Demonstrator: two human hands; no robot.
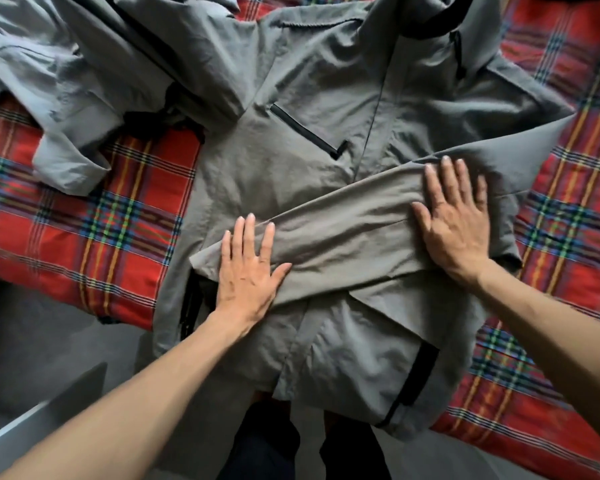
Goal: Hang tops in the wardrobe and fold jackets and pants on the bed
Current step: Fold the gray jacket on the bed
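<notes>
A grey jacket (291, 140) with black zips lies spread front-up on the bed, its collar away from me and its hem hanging over the near edge. One sleeve (354, 233) is folded across the body from the right to the lower left. My left hand (246, 268) presses flat on the cuff end of that sleeve, fingers straight. My right hand (454, 216) presses flat on the sleeve nearer the shoulder, fingers spread.
The bed carries a red tartan cover (118, 216). Another pale grey garment (70, 84) lies crumpled at the upper left, touching the jacket. Grey floor (49, 344) and a white edge (32, 420) show at the lower left. My legs stand at the bed's edge.
</notes>
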